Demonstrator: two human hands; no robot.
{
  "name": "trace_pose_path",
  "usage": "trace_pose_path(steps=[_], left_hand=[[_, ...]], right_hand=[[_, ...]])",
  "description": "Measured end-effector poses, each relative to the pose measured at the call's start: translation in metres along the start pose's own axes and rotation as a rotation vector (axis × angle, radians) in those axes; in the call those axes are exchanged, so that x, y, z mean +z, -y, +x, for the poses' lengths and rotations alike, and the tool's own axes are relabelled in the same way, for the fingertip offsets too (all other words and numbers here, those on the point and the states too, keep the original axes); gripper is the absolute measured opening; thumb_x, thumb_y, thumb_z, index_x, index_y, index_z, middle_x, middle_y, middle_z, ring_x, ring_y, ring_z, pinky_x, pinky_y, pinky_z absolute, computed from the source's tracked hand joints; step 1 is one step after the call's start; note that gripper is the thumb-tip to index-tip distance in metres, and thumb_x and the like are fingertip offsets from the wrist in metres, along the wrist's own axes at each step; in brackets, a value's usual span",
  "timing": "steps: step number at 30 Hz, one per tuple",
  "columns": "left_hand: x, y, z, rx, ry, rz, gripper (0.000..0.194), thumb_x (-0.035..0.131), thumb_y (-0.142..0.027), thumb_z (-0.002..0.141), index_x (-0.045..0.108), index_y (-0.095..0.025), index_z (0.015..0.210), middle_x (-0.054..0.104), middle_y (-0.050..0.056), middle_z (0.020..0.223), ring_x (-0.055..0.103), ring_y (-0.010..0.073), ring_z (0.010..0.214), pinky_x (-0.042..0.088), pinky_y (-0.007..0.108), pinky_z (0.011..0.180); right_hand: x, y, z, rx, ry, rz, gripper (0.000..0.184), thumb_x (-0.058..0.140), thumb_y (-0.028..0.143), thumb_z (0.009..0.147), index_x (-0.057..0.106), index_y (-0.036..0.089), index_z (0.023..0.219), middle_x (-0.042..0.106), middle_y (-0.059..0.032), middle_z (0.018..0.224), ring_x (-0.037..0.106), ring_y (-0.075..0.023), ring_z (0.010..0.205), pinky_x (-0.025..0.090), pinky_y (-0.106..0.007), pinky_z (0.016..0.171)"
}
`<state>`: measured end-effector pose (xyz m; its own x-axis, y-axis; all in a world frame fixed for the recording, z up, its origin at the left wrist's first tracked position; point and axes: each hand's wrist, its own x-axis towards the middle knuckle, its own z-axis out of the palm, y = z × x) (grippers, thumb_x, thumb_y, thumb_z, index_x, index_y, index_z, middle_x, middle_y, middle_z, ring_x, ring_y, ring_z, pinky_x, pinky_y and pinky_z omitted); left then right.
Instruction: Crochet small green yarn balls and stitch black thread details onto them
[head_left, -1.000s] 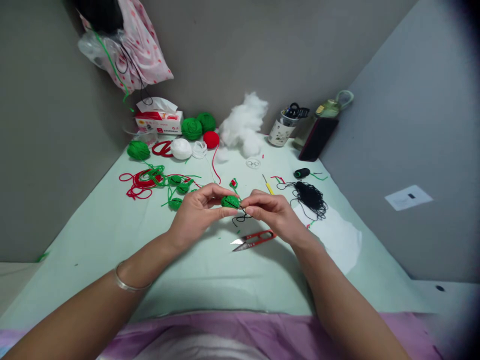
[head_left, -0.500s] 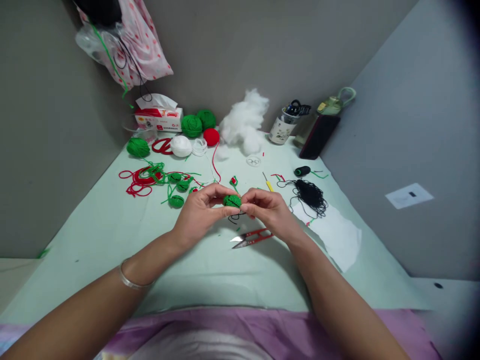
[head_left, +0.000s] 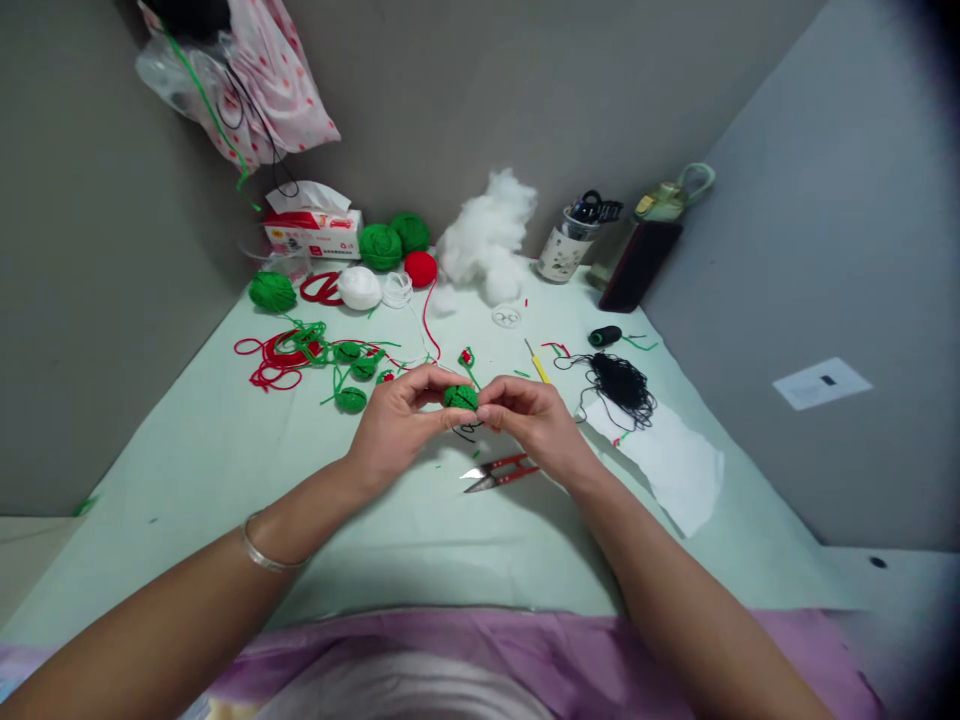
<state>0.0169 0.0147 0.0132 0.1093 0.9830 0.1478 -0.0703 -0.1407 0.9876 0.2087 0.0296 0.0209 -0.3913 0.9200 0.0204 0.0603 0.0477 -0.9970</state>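
A small green crocheted ball [head_left: 460,397] with black stripes is held up over the table by both hands. My left hand [head_left: 401,415] grips it between thumb and fingers from the left. On its right side, my right hand [head_left: 525,415] pinches at the ball's edge with thumb and fingertips; whether a needle or thread is between them is too small to tell. A black thread [head_left: 466,432] hangs in loops beneath the ball. Below the hands lie red-handled thread snips [head_left: 499,472], their blades pointing left. Just beyond the fingers is a small red and green crocheted piece [head_left: 467,358].
On the left lie several green crocheted balls [head_left: 351,400] and tangled red yarn [head_left: 277,360]. White stuffing [head_left: 487,240] and green yarn balls [head_left: 380,246] stand at the back. To the right are a yellow-handled crochet hook [head_left: 538,366], black yarn [head_left: 621,388], white paper [head_left: 679,475] and a phone [head_left: 640,266].
The ball has turned slightly in my fingers, so its black stripes show at a different angle. Both hands keep their hold. The whole view has shifted a little.
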Motion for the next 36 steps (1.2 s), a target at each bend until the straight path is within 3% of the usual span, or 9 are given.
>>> trace_pose_path(steps=[8,11,14,17,21,24,29,36], left_hand=[[-0.001,-0.001,0.000,0.035,-0.014,0.058,0.028,0.089,-0.028,0.069,0.076,-0.020,0.092,0.074,0.003,0.090,0.067,0.0199,0.085,0.054,0.033,0.083],[-0.006,0.005,0.005,0.046,0.029,0.176,0.022,0.086,-0.024,0.071,0.077,-0.021,0.091,0.074,0.002,0.090,0.066,0.0199,0.086,0.052,0.033,0.083],[-0.012,0.021,0.011,-0.023,0.093,0.295,0.021,0.086,-0.023,0.067,0.077,-0.020,0.086,0.072,0.002,0.085,0.065,0.0198,0.080,0.051,0.034,0.078],[-0.015,0.036,0.014,-0.082,0.145,0.336,0.023,0.084,-0.026,0.069,0.076,-0.020,0.089,0.070,0.002,0.083,0.063,0.0196,0.077,0.049,0.034,0.075],[-0.015,0.045,0.015,-0.036,0.175,0.386,0.021,0.083,-0.028,0.071,0.074,-0.020,0.089,0.069,0.002,0.086,0.060,0.0190,0.079,0.047,0.033,0.075],[-0.014,0.045,0.015,-0.020,0.196,0.404,0.021,0.082,-0.029,0.073,0.073,-0.020,0.090,0.069,0.002,0.088,0.060,0.0192,0.081,0.045,0.033,0.076],[-0.015,0.036,0.015,-0.016,0.218,0.446,0.019,0.078,-0.031,0.076,0.075,-0.020,0.091,0.071,0.003,0.090,0.062,0.0215,0.087,0.045,0.033,0.077],[-0.009,0.026,0.008,-0.021,0.272,0.392,0.016,0.078,-0.030,0.077,0.075,-0.019,0.088,0.069,0.002,0.088,0.062,0.0209,0.088,0.045,0.033,0.080]], right_hand=[[0.004,-0.008,0.006,0.003,-0.019,0.054,0.023,0.078,0.037,0.079,0.068,0.020,0.089,0.064,0.0014,0.071,0.055,-0.0121,0.063,0.047,-0.027,0.062],[-0.001,-0.009,0.007,0.031,-0.008,-0.044,0.021,0.073,0.033,0.081,0.068,0.019,0.096,0.070,-0.0015,0.084,0.061,-0.0128,0.068,0.050,-0.029,0.068],[-0.013,-0.012,0.010,0.028,-0.136,-0.259,0.019,0.068,0.028,0.083,0.070,0.019,0.100,0.073,-0.0040,0.099,0.063,-0.0136,0.074,0.048,-0.031,0.071],[-0.023,-0.019,0.013,0.029,-0.212,-0.320,0.016,0.068,0.029,0.083,0.070,0.019,0.095,0.072,-0.0030,0.091,0.060,-0.0141,0.071,0.046,-0.031,0.069],[-0.022,-0.025,0.014,0.064,-0.138,-0.288,0.011,0.067,0.029,0.083,0.070,0.018,0.085,0.067,0.0000,0.076,0.057,-0.0139,0.069,0.043,-0.030,0.068],[-0.011,-0.026,0.011,0.065,-0.045,-0.362,0.008,0.065,0.023,0.085,0.072,0.019,0.084,0.069,-0.0004,0.078,0.057,-0.0140,0.072,0.042,-0.030,0.070],[0.003,-0.028,0.008,-0.056,-0.082,-0.445,0.006,0.067,0.018,0.086,0.073,0.019,0.085,0.071,-0.0021,0.088,0.062,-0.0150,0.079,0.044,-0.029,0.073],[0.011,-0.014,0.003,-0.308,-0.076,-0.540,0.012,0.061,0.013,0.087,0.068,0.019,0.079,0.061,0.0001,0.078,0.055,-0.0118,0.070,0.039,-0.026,0.063]])
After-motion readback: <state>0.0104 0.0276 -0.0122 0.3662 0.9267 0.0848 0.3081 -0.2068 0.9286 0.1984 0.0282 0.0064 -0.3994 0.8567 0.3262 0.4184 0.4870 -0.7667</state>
